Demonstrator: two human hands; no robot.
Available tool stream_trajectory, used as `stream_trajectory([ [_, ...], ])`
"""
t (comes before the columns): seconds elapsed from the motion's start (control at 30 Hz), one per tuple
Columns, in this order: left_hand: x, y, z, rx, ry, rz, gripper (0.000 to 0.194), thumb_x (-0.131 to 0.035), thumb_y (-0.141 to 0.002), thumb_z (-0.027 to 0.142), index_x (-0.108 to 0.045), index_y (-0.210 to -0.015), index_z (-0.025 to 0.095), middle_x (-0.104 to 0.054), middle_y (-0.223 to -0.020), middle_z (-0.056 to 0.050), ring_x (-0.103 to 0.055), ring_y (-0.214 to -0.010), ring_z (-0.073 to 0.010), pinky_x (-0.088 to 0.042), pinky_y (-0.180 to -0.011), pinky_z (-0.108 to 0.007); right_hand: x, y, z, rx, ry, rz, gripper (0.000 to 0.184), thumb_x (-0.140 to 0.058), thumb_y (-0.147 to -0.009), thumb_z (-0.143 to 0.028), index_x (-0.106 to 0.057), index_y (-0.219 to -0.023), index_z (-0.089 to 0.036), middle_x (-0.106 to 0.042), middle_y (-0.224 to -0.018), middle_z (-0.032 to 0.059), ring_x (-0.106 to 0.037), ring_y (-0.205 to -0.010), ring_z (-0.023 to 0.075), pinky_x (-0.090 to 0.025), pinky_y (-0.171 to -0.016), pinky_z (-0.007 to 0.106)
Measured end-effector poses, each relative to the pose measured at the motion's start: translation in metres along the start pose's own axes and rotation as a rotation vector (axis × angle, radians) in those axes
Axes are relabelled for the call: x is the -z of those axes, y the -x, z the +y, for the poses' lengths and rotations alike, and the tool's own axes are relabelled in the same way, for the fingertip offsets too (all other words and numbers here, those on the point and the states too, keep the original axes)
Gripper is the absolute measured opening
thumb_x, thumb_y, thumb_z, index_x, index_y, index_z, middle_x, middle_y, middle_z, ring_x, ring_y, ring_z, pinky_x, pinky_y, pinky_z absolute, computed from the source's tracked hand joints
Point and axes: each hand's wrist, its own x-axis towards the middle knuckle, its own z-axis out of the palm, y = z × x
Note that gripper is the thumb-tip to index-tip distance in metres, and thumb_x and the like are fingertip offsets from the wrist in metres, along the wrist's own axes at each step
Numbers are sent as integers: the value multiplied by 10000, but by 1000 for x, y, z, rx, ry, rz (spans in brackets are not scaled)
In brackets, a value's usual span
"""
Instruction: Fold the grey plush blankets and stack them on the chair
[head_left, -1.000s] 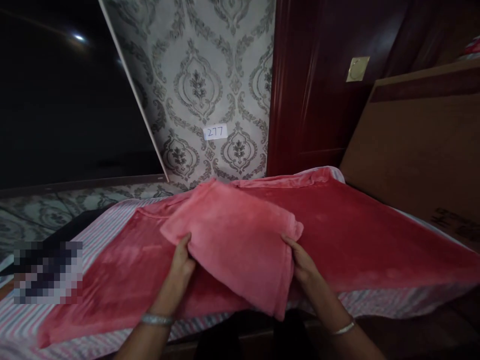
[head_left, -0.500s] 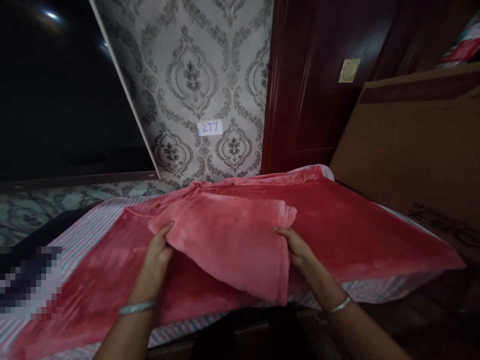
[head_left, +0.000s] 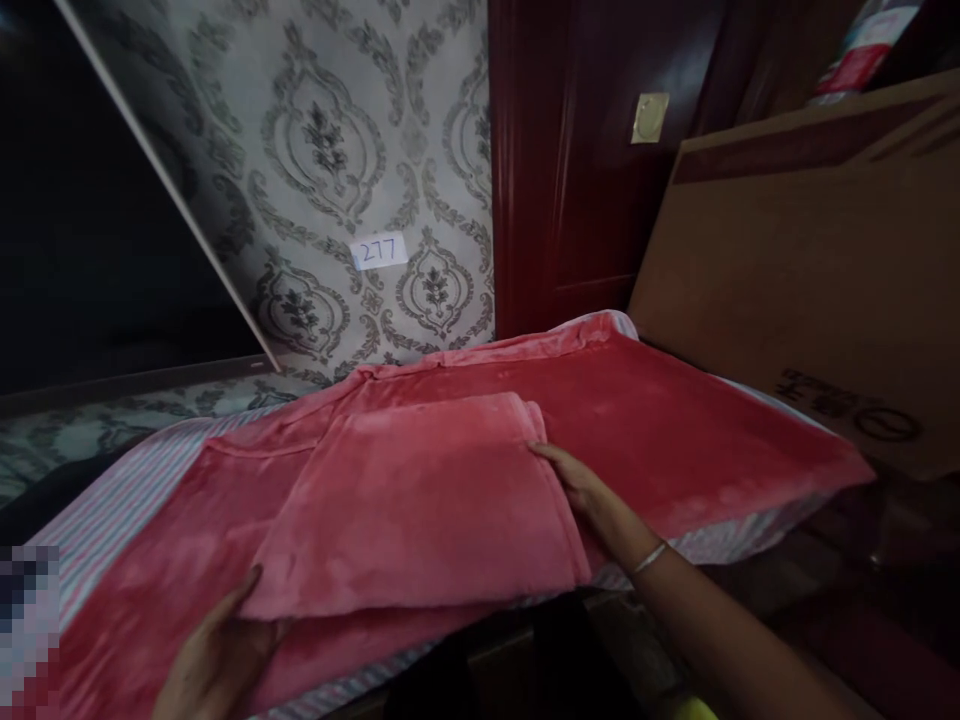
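A folded pink plush cloth (head_left: 420,500) lies spread over a red plush blanket (head_left: 645,430). My left hand (head_left: 221,645) grips its near left corner, thumb on top and fingers hidden beneath the fabric. At the cloth's right edge, layered in folds, my right hand (head_left: 577,485) has its thumb laid over the top and the other fingers underneath. Whether the pink cloth is joined to the blanket under it I cannot tell. The blanket rests over a striped sheet (head_left: 161,460), which shows along the left side and the front edge.
A large cardboard box (head_left: 795,270) stands at the right, with a bottle (head_left: 870,50) at its top edge. Behind are a dark red door (head_left: 577,200), patterned wallpaper with a paper label (head_left: 379,250) reading 277, and a dark screen (head_left: 112,240) at the left.
My left hand has pulled its corner toward me and to the left, so the pink cloth now lies flatter and wider. The right hand still holds the right edge. The view has shifted right.
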Motion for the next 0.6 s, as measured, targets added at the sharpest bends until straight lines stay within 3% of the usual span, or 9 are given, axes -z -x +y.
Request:
stream_trajectory([
  [0.03, 3, -4, 4, -68, -78, 39, 352, -619, -734, 120, -656, -1073, 206, -747, -1084, -60, -694, -1136, -276, -592, -1002, -440, 2, -1, 4, -64, -24, -8, 313, -760, -672, -437, -742, -841, -174, -774, -844, 115, -732, -880, 334, -553, -934, 544],
  [0.1, 0, -6, 15, -328, -283, 152, 449, -689, -728, 250, -635, -1170, 302, -683, -1311, 20, -585, -1309, -298, -478, -1137, -493, 5, -5, 6, -78, -37, 7, 339, -736, -707, -493, -745, -869, -195, -781, -877, 90, -722, -944, 304, -544, -968, 484],
  [0.17, -18, -1, 25, -645, -511, 179, 514, -718, -738, 422, -593, -1237, 423, -612, -1408, 125, -530, -1359, -303, -416, -1178, -531, 6, -15, 4, 58, 14, 74, 330, -714, -735, -511, -744, -880, -215, -784, -899, 50, -699, -978, 273, -537, -965, 431],
  [0.2, -33, 3, 28, -771, -603, 124, 505, -716, -735, 489, -604, -1224, 434, -624, -1384, 131, -546, -1333, -311, -419, -1170, -546, 7, -21, 3, 134, 72, 124, 324, -698, -747, -516, -741, -865, -217, -780, -885, 38, -689, -966, 266, -538, -943, 416],
  [0.27, -72, 13, 27, -909, -703, -109, 415, -719, -706, 528, -695, -1071, 333, -722, -1196, 37, -624, -1201, -336, -470, -1114, -549, 9, -35, 1, 223, 225, 242, 318, -662, -758, -520, -720, -785, -209, -755, -799, 26, -673, -887, 261, -537, -871, 394],
  [0.33, -121, 20, 15, -902, -782, -449, 375, -764, -665, 500, -738, -940, 247, -759, -1071, -64, -671, -1097, -350, -522, -1034, -510, 12, -48, 1, 245, 349, 345, 304, -637, -750, -501, -673, -681, -207, -704, -694, 17, -649, -793, 251, -521, -801, 373],
  [0.4, -175, 21, -5, -963, -929, -785, 296, -695, -777, 459, -757, -968, 242, -762, -1107, -92, -675, -1105, -319, -520, -1023, -470, 14, -57, 4, 263, 401, 404, 261, -620, -738, -453, -639, -643, -211, -679, -669, 13, -631, -770, 242, -502, -782, 355],
  [0.47, -228, 16, -26, -1131, -1102, -1080, 277, -569, -887, 362, -757, -1052, 244, -746, -1195, -86, -665, -1144, -276, -480, -1077, -460, 16, -61, 10, 285, 397, 433, 215, -594, -738, -411, -658, -705, -209, -704, -738, 20, -629, -807, 238, -492, -808, 346],
  [0.6, -310, -4, -58, -1409, -1395, -1233, 431, -414, -897, 122, -730, -1175, 213, -696, -1313, -89, -584, -1272, -255, -404, -1141, -472, 20, -61, 21, 391, 367, 422, 287, -569, -768, -390, -701, -943, -204, -751, -933, 50, -645, -887, 229, -496, -871, 342],
])
